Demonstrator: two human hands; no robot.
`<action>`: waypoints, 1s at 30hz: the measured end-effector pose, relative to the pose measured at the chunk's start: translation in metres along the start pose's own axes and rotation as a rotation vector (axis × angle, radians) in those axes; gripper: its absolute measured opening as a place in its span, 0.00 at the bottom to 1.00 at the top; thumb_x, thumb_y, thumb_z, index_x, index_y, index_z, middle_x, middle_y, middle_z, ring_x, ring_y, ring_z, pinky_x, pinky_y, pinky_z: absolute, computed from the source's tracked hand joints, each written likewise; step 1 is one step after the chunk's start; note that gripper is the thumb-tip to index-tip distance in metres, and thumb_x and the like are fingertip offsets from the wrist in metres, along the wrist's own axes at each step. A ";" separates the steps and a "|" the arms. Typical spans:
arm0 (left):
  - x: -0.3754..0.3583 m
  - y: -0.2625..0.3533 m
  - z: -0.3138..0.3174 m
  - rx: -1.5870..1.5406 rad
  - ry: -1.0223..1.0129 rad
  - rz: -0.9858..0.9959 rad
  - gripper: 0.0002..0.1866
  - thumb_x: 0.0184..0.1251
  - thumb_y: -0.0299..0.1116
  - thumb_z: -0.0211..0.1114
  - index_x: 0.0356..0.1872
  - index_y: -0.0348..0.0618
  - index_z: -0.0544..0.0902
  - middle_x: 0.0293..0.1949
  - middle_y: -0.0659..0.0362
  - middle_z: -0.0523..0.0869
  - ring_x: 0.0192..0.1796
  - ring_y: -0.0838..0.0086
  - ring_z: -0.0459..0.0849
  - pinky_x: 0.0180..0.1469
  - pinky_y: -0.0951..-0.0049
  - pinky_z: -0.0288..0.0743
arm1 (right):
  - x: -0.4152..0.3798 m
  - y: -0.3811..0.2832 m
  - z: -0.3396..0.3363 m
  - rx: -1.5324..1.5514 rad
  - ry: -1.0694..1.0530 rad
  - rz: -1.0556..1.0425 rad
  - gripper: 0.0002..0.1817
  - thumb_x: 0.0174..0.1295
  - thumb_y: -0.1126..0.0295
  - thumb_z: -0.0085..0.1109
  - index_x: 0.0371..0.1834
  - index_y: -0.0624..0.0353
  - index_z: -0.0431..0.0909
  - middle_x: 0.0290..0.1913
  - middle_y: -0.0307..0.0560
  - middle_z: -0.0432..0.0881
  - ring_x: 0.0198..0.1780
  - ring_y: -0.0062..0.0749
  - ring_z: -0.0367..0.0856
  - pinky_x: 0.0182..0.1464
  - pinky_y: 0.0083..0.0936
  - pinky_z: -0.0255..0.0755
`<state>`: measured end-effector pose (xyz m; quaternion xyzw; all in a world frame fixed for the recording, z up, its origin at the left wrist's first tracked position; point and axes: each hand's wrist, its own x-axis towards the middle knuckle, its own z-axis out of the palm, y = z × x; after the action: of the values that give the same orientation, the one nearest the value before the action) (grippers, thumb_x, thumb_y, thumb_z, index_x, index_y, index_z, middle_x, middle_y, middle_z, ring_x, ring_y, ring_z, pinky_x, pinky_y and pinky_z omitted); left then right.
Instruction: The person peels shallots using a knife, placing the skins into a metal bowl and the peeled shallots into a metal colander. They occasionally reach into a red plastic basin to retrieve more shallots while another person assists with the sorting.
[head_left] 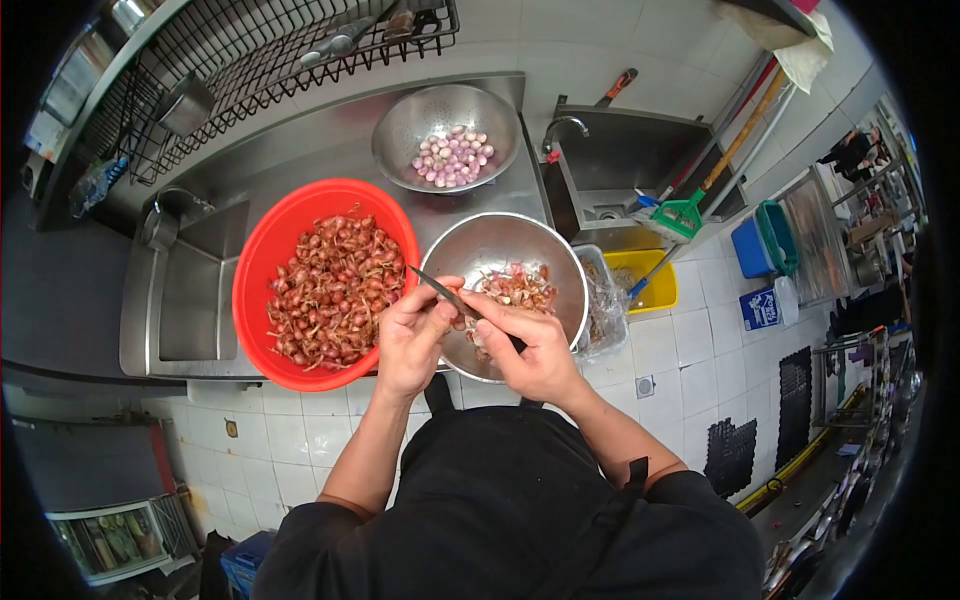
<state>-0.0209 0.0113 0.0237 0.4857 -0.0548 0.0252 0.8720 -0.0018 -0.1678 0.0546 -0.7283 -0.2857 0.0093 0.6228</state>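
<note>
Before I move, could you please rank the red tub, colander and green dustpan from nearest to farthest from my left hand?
1. Red tub, just left of the left hand
2. Colander, at the back
3. Green dustpan, far right

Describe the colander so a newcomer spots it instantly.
On the steel counter, find the red basin of unpeeled shallots. Right of it, nearer the wall, sits the colander. Unlike the plain metal bowl beside it, it has perforated sides and holds pale, peeled shallots.
</note>
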 end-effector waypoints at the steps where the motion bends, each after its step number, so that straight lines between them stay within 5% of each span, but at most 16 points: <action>1: -0.001 0.000 -0.002 0.061 -0.024 0.012 0.18 0.74 0.27 0.61 0.60 0.31 0.77 0.46 0.59 0.85 0.45 0.79 0.81 0.49 0.77 0.76 | 0.002 0.001 -0.003 0.001 0.000 0.002 0.19 0.69 0.74 0.55 0.61 0.68 0.77 0.56 0.59 0.84 0.59 0.38 0.83 0.62 0.28 0.72; 4: -0.003 0.003 0.000 0.057 -0.009 -0.031 0.18 0.74 0.28 0.61 0.60 0.30 0.77 0.48 0.58 0.85 0.47 0.79 0.81 0.49 0.77 0.76 | 0.003 0.006 -0.007 0.077 -0.055 0.044 0.18 0.70 0.73 0.54 0.61 0.68 0.77 0.57 0.58 0.83 0.59 0.36 0.82 0.62 0.29 0.71; 7: -0.002 0.007 0.000 0.003 -0.029 -0.081 0.18 0.74 0.27 0.60 0.61 0.30 0.76 0.50 0.57 0.84 0.50 0.78 0.81 0.52 0.76 0.76 | 0.001 0.010 -0.006 0.218 -0.008 0.090 0.18 0.72 0.71 0.53 0.62 0.67 0.77 0.46 0.47 0.87 0.47 0.25 0.84 0.53 0.23 0.75; 9: -0.001 0.008 0.000 -0.029 -0.028 -0.079 0.19 0.74 0.27 0.59 0.62 0.30 0.75 0.51 0.56 0.84 0.52 0.77 0.81 0.53 0.75 0.76 | 0.000 0.007 -0.009 0.257 -0.022 0.249 0.19 0.74 0.69 0.52 0.63 0.66 0.76 0.35 0.34 0.82 0.36 0.13 0.75 0.41 0.15 0.72; 13: 0.001 0.007 -0.003 -0.096 -0.049 -0.063 0.21 0.74 0.26 0.58 0.65 0.31 0.72 0.53 0.56 0.83 0.55 0.76 0.81 0.57 0.74 0.74 | 0.001 0.006 -0.007 0.299 -0.005 0.283 0.19 0.74 0.69 0.53 0.64 0.65 0.76 0.30 0.28 0.74 0.31 0.09 0.66 0.34 0.11 0.65; 19: 0.001 0.005 0.002 -0.047 -0.020 -0.036 0.21 0.72 0.23 0.60 0.64 0.31 0.73 0.51 0.57 0.84 0.52 0.77 0.82 0.57 0.75 0.75 | -0.004 0.000 -0.005 0.333 -0.038 0.252 0.23 0.72 0.71 0.55 0.69 0.64 0.71 0.40 0.34 0.81 0.36 0.11 0.73 0.41 0.14 0.70; 24: 0.001 -0.002 0.001 0.009 0.043 0.028 0.20 0.68 0.22 0.66 0.60 0.31 0.77 0.50 0.57 0.85 0.49 0.78 0.83 0.54 0.77 0.77 | -0.008 0.000 0.003 0.319 -0.055 0.189 0.25 0.70 0.72 0.55 0.70 0.66 0.68 0.62 0.52 0.80 0.56 0.21 0.78 0.60 0.22 0.70; 30: 0.002 0.010 0.002 0.279 0.024 0.128 0.18 0.63 0.18 0.68 0.55 0.31 0.80 0.50 0.57 0.83 0.46 0.78 0.84 0.48 0.80 0.79 | -0.006 -0.008 -0.002 0.171 -0.078 0.184 0.24 0.70 0.71 0.55 0.68 0.68 0.70 0.61 0.55 0.81 0.61 0.28 0.78 0.63 0.26 0.69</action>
<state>-0.0205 0.0144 0.0333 0.5974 -0.0710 0.0940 0.7933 -0.0097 -0.1719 0.0604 -0.6946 -0.2399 0.1192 0.6677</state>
